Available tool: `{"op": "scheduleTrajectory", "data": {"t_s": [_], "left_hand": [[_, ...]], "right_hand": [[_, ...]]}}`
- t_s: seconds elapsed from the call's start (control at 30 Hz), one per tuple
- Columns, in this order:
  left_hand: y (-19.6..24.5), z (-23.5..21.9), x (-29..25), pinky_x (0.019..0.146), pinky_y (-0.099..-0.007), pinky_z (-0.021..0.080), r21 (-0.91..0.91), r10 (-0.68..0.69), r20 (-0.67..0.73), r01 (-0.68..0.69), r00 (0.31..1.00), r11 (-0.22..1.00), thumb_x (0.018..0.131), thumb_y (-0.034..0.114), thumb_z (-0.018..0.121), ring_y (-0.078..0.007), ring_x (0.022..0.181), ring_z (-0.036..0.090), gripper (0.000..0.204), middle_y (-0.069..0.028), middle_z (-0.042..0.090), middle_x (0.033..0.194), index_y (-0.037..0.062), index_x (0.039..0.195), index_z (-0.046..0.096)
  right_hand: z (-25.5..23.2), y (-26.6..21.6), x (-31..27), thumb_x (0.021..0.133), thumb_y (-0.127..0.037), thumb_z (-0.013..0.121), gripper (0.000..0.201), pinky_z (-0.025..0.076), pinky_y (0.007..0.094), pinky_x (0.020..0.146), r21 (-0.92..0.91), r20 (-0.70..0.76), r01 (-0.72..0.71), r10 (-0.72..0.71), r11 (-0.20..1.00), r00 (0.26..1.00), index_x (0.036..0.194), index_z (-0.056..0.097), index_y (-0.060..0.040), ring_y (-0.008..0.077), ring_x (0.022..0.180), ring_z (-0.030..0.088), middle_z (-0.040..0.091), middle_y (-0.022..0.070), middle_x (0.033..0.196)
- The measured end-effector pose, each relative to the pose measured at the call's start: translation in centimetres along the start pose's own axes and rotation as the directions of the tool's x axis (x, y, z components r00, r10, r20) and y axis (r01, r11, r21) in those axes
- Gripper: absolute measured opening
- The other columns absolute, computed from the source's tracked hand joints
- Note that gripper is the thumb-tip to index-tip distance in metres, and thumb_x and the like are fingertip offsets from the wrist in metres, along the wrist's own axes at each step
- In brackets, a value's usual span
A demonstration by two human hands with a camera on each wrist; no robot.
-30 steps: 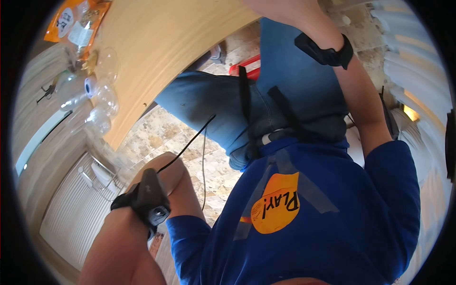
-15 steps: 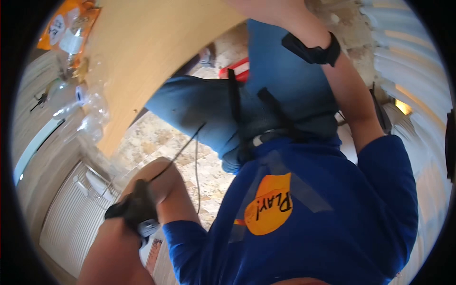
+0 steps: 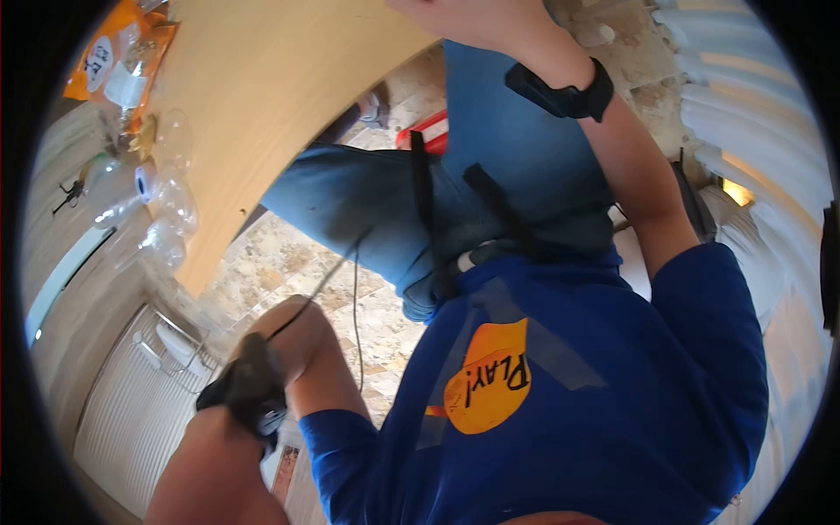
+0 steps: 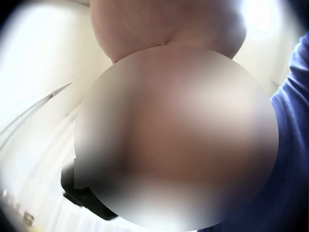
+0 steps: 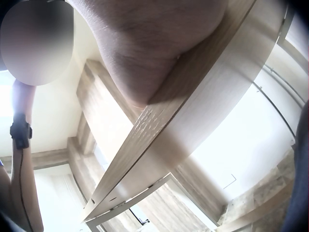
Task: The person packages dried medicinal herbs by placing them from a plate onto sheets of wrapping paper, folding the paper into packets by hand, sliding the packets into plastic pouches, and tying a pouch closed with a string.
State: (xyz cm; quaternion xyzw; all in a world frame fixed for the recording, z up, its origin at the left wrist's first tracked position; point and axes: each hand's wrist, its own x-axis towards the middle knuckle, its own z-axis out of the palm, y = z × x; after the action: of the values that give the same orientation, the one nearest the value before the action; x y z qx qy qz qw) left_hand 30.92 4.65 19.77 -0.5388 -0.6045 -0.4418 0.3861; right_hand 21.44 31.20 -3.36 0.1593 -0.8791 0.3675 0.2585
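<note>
My left arm is bent at the elbow, and the left hand [image 3: 210,468] is raised close to my head, leaving the head view at the bottom edge. In the left wrist view the heel of this hand [image 4: 169,24] fills the top, above a blurred area. Its fingers are hidden. My right hand [image 3: 486,19] lies at the edge of the wooden table [image 3: 289,79], cut off by the top of the head view. From the right wrist, the heel of the hand [image 5: 149,53] rests on the tabletop's edge [image 5: 154,121]; its fingers are out of sight.
An orange bag [image 3: 131,70] and several clear plastic containers [image 3: 171,201] sit at the table's left end. A black cable [image 3: 357,315] hangs from the left wrist camera [image 3: 254,385]. Something red [image 3: 424,133] lies on the floor beyond my legs. White curtains [image 3: 744,96] hang at right.
The head view has shifted, so the table, my body and both arms appear further left. Slightly more of the right hand shows at the top. Both hands keep nearly the same pose.
</note>
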Motion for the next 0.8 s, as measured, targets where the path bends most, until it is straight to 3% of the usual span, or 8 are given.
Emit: {"op": "scheduleTrajectory", "data": {"t_s": [0.03,0.13,0.23,0.3,0.43,0.5,0.7,0.8], "left_hand": [[0.1,0.0,0.5,0.123,-0.0442,0.036,-0.004,-0.016,-0.023,0.016,1.0,1.0,0.109,0.018,0.052,-0.0173,0.14,0.042,0.028,0.006,0.059,0.144,0.0144,0.135,0.064],[0.4,0.0,1.0,0.121,-0.0439,0.037,0.207,0.06,0.162,-0.093,0.985,0.974,0.11,0.018,0.051,-0.0179,0.137,0.044,0.029,0.0044,0.061,0.14,0.0141,0.136,0.064],[-0.8,2.4,-0.1,0.122,-0.0451,0.037,0.125,0.134,-0.037,-0.129,0.99,0.984,0.11,0.017,0.049,-0.0177,0.137,0.044,0.029,0.0051,0.06,0.142,0.0141,0.136,0.063],[-0.6,3.4,-1.0,0.122,-0.0477,0.036,-0.066,0.086,-0.266,-0.107,0.96,0.992,0.11,0.018,0.049,-0.0179,0.136,0.045,0.029,0.0048,0.06,0.143,0.0133,0.134,0.064],[0.0,2.8,-0.9,0.123,-0.0488,0.033,-0.147,0.015,-0.295,-0.06,0.955,0.987,0.11,0.017,0.049,-0.0175,0.14,0.043,0.03,0.0055,0.059,0.146,0.0143,0.136,0.063],[0.4,-0.4,0.1,0.124,-0.0473,0.032,0.073,-0.003,0.097,-0.004,0.995,0.997,0.109,0.016,0.05,-0.0166,0.146,0.039,0.032,0.0069,0.059,0.148,0.0165,0.139,0.062],[-0.5,3.1,0.0,0.125,-0.0486,0.032,-0.165,0.066,-0.257,-0.111,0.964,0.98,0.108,0.015,0.052,-0.0172,0.148,0.038,0.032,0.0076,0.057,0.15,0.0164,0.138,0.063],[-0.4,5.0,-1.0,0.125,-0.0512,0.031,-0.232,0.03,-0.309,-0.106,0.951,0.967,0.108,0.016,0.052,-0.017,0.147,0.04,0.031,0.0071,0.058,0.149,0.0162,0.137,0.064]], "right_hand": [[0.0,0.0,-0.1,0.086,-0.013,0.068,0.01,0.05,0.0437,0.059,-0.016,0.024,-0.001,0.001,1.0,1.0,0.087,0.059,-0.0091,0.0314,0.068,0.066,0.063,0.0098,0.069],[-0.2,0.2,-0.2,0.086,-0.013,0.068,0.01,0.051,0.0436,0.06,0.034,-0.01,0.006,-0.006,0.999,1.0,0.087,0.059,-0.009,0.0313,0.068,0.066,0.063,0.0097,0.07],[0.0,0.2,0.1,0.086,-0.013,0.069,0.01,0.051,0.0436,0.06,0.016,-0.045,0.017,-0.017,1.0,0.999,0.087,0.059,-0.0091,0.0315,0.069,0.066,0.064,0.0099,0.07],[-0.2,0.0,0.0,0.086,-0.013,0.069,0.01,0.051,0.0439,0.06,-0.009,-0.019,-0.001,0.001,1.0,1.0,0.087,0.059,-0.0092,0.0316,0.069,0.066,0.064,0.0098,0.07],[-0.2,0.0,0.0,0.086,-0.013,0.068,0.01,0.051,0.0443,0.06,-0.016,-0.013,-0.012,0.012,1.0,1.0,0.087,0.059,-0.0089,0.0323,0.07,0.067,0.064,0.0104,0.071],[-0.4,-0.2,-0.1,0.087,-0.014,0.067,0.01,0.051,0.0448,0.061,0.011,0.0,-0.023,0.023,1.0,1.0,0.087,0.059,-0.0083,0.0331,0.071,0.067,0.065,0.0115,0.072],[-0.4,0.1,0.0,0.087,-0.015,0.067,0.01,0.052,0.0453,0.062,0.0,-0.012,-0.01,0.01,1.0,1.0,0.087,0.059,-0.0081,0.0337,0.071,0.067,0.065,0.0123,0.073],[-0.4,0.1,-0.1,0.087,-0.015,0.067,0.011,0.051,0.0457,0.062,0.021,-0.016,-0.015,0.015,1.0,1.0,0.087,0.059,-0.0084,0.0337,0.071,0.067,0.066,0.0117,0.073]]}}
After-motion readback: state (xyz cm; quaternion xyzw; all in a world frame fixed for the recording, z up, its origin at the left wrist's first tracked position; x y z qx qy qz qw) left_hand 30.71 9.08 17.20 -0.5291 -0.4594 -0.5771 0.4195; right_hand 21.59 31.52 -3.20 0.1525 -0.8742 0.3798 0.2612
